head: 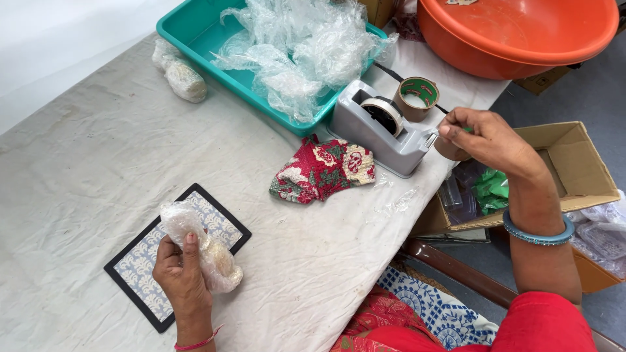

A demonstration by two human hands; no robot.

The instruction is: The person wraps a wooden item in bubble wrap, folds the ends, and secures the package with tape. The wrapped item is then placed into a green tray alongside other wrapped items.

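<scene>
**Wrapped bundle held at mat; other hand at tape dispenser**

The left hand [181, 270] is closed around a plastic-wrapped bundle [205, 251], thumb pressed along its side, holding it just above a patterned mat [147, 261] with a black border that lies on the table [98, 156]. The right hand [489, 140] is extended to the cutter end of a grey tape dispenser [385, 127], fingertips pinched together; whether they grip tape cannot be told. A brown tape roll [417, 96] sits just beside the dispenser. A red floral cloth [323, 169] lies near it. A teal tray [208, 32] holds crumpled clear plastic [306, 49]. An orange basin [515, 36] stands at the far right.
</scene>
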